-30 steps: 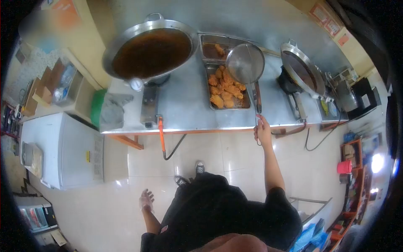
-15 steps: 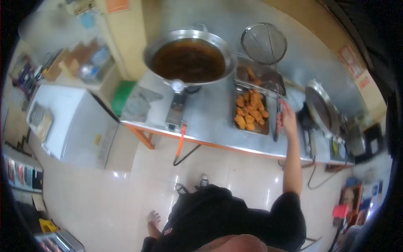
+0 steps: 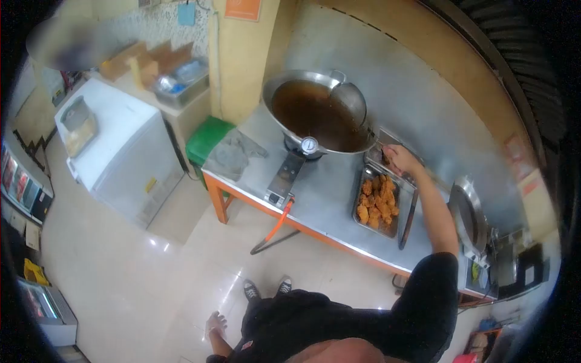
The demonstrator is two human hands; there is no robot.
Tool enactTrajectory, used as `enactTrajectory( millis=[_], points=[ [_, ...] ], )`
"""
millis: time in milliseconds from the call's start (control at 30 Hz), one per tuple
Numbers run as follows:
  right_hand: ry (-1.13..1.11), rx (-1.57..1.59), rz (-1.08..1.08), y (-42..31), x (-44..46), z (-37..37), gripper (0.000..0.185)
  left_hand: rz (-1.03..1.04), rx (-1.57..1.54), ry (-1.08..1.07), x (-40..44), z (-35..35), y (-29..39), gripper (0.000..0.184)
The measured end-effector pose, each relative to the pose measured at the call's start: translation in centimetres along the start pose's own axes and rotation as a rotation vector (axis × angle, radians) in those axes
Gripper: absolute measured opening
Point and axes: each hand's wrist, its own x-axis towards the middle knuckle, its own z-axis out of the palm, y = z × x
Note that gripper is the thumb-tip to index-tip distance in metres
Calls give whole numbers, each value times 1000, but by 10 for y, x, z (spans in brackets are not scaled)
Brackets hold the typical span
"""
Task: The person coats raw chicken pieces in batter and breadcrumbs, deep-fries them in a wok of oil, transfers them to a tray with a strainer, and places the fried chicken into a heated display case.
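Note:
My right hand [image 3: 400, 160] is closed around the handle of a round mesh strainer [image 3: 349, 104]. The strainer's basket is tilted over the right side of a large metal wok [image 3: 284, 77] of dark brown oil. Below that hand, a metal tray [image 3: 396, 230] of fried chicken pieces [image 3: 376, 202] stands on the table. A long dark-handled utensil [image 3: 410, 221] lies beside the tray, its upper end hidden by my arm. My left hand [image 3: 216, 322] hangs above the floor with its fingers apart, holding nothing.
A dial thermometer [image 3: 309, 145] sits on the wok's near rim. The burner [image 3: 285, 178] has an orange hose [image 3: 276, 227] over the metal table's edge. Another pan [image 3: 469, 212] stands at the right. A white chest freezer [image 3: 124, 154] and green container [image 3: 209, 139] are left.
The strainer has moved left and down, from behind the trays to over the wok. My right hand has moved with its handle, and the view has turned rightward-tilted.

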Motion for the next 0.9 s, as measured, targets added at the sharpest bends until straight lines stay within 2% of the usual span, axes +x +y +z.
enactTrajectory(
  millis=[100,133,200,267,367,467,567,667,800,900],
  points=[
    [-136,94,30,-28,-24,-2,24,-88,-6,37,-8,-32,-30,35],
    [-168,164,73,-37,-29,1,24,-131,-94,-183,-1,-54,-43,32],
    [-222,304,156,-55,-36,11,24,-98,304,-267,-1,-63,-48,32],
    [-238,334,181,-77,-35,26,25,-212,69,-203,6,-68,-55,28],
    [-253,426,163,-94,-26,45,25,-199,-80,-115,17,-66,-45,32],
    [-225,490,133,-117,-13,63,24,-10,-71,-85,2,-48,-1,38],
    [-206,592,138,-132,3,74,24,69,-64,-51,32,-39,25,43],
    [-204,744,154,-135,25,82,23,165,-144,-63,26,-35,50,41],
    [-154,875,153,-126,59,93,20,107,-145,-5,37,-48,51,39],
    [-90,927,168,-135,62,96,17,25,-145,14,44,-67,24,36]
  ],
)
